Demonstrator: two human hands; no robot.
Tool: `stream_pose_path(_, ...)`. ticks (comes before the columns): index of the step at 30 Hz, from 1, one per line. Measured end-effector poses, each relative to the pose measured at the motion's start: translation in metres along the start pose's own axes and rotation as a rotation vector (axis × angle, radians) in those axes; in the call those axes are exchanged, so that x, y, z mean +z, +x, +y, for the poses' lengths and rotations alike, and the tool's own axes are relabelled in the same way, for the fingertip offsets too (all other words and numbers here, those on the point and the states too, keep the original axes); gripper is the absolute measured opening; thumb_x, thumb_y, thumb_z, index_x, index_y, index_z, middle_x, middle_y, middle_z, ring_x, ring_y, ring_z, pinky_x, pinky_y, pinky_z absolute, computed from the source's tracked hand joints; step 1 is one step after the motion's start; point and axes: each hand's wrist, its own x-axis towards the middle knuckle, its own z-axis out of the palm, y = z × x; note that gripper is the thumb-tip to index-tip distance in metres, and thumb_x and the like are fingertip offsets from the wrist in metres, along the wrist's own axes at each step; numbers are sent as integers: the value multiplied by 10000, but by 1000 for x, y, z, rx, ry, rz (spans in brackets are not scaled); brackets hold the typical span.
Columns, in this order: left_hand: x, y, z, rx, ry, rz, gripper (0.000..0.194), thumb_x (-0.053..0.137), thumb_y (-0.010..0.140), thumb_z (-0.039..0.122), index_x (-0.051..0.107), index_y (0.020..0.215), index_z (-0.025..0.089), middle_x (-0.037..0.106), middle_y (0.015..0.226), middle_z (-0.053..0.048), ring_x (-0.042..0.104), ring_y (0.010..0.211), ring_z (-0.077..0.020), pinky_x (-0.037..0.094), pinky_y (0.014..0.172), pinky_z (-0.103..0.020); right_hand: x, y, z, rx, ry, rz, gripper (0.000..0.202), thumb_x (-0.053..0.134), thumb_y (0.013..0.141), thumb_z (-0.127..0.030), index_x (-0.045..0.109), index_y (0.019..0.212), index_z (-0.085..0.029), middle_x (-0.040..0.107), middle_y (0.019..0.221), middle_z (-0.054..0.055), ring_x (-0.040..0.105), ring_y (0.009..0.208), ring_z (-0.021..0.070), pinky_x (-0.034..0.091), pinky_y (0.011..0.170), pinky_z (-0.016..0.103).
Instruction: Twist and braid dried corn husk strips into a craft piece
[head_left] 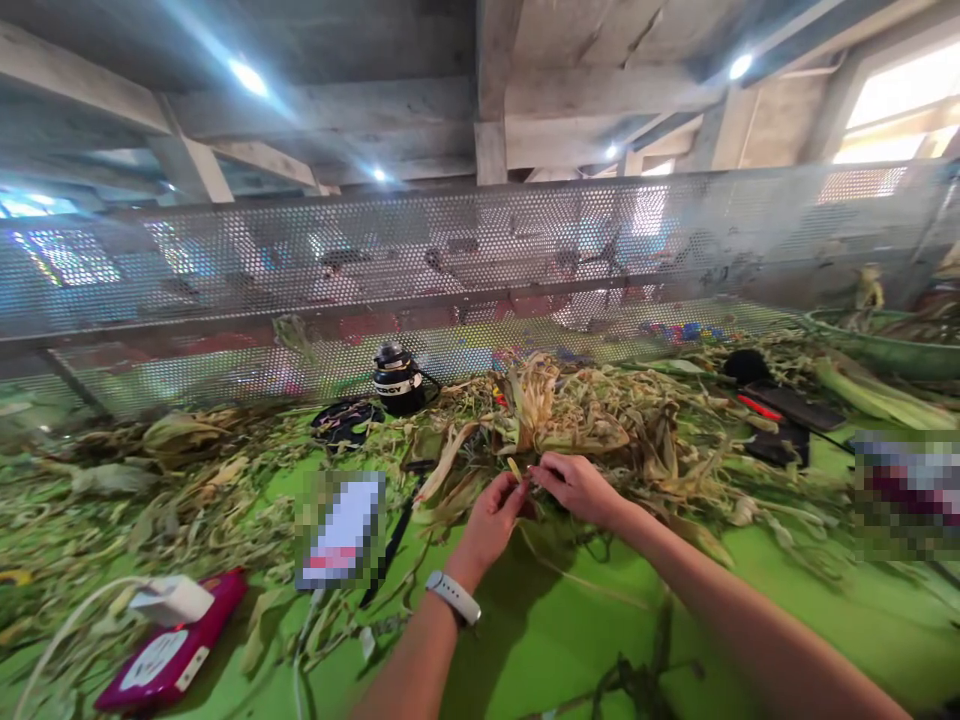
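Observation:
My left hand, with a pale band on its wrist, is closed in a pinch on a small yellowish strip of husk. Close beside it, my right hand has its fingertips pressed together. Whatever is between those fingertips is too small to make out. Just beyond both hands stands a bunch of dry corn husks, with more brown husk pieces around it. A thin pale strand lies on the green table below the hands.
A black jar-like container stands before the perforated metal screen. Left are a blurred-out panel and a magenta power bank with a white plug. Dry husk scraps spread widely. A green basin sits far right.

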Motion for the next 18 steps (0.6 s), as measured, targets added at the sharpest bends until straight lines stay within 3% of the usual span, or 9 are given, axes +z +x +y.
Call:
stream_pose_path(7,-2,2,0,42,-10,110,322,674,669,440,622,800,151,620,785,-32,538,744,-139,425,703,-249,0,-2,-6,-55,6,-8,325,414,892,-332,477,614,-175,466,558,-23,389,518,90,258,511,213)
stream_pose_path(18,-1,0,7,-21,-67,146,402,732,572,471,637,781,141,579,619,18,505,586,-100,440,629,-249,-4,-1,-7,-49,14,1,340,448,868,-357,492,588,-170,455,534,-27,369,506,88,255,500,208)
